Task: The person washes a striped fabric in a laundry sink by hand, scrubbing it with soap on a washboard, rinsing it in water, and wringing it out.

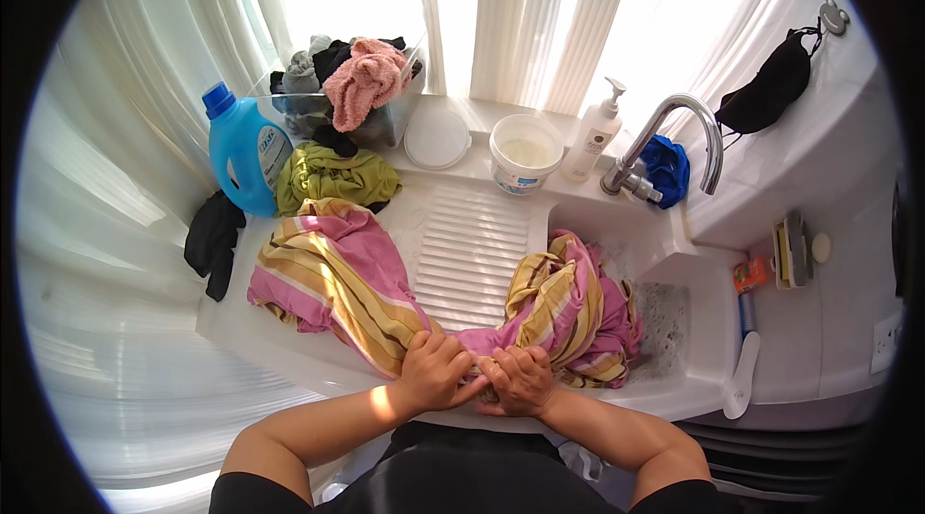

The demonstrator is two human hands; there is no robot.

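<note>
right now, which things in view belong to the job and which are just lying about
In use:
pink-and-yellow striped cloth, held
white sink
foamy water

Seemingly idle:
crumpled green cloth
capped blue plastic jug
round white lid
black fabric mask, hanging

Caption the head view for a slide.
Left hand and right hand grip striped pink-and-yellow fabric at a white laundry sink with a ribbed washboard and chrome faucet.

A black top [458,480] with short sleeves [255,497] leaves both forearms [332,429] bare.
</note>
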